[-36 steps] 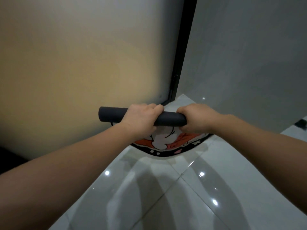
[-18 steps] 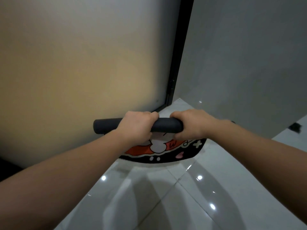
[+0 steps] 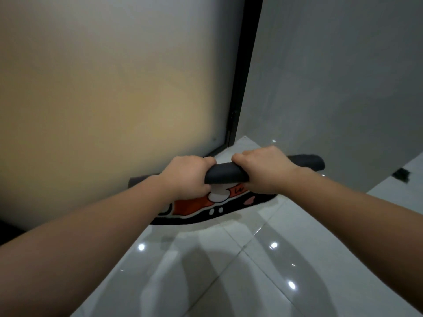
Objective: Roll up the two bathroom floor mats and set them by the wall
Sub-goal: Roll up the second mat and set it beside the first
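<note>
1. Dark grey, the rolled part of the floor mat (image 3: pixel 225 173) runs as a tube across the middle of the view, from a left end near the frosted glass panel (image 3: pixel 114 99) to a right end near the grey wall (image 3: pixel 343 76).
2. Both hands grip this roll from above, side by side with a short stretch of roll bare between them.
3. The left hand (image 3: pixel 186 177) is closed around the roll, knuckles up, fingers curled over its far side.
4. The right hand (image 3: pixel 266 169) is likewise wrapped tight around the roll, just right of centre, with the roll's right end sticking out beyond it.
5. Below the hands, the unrolled part of the mat shows its printed face: an orange patch, white cartoon shapes, a pink mark and a black curved border (image 3: pixel 206 219).
6. That curved edge rests on the glossy white tiled floor (image 3: pixel 251 271), which carries ceiling-light reflections and the shadows of both forearms.
7. A black frame (image 3: pixel 246 76) stands upright between the frosted panel and the wall, meeting the floor just behind the roll.
8. A small dark object (image 3: pixel 401 174) lies at the right edge; too blurred to identify.
9. Only one mat is in view.
</note>
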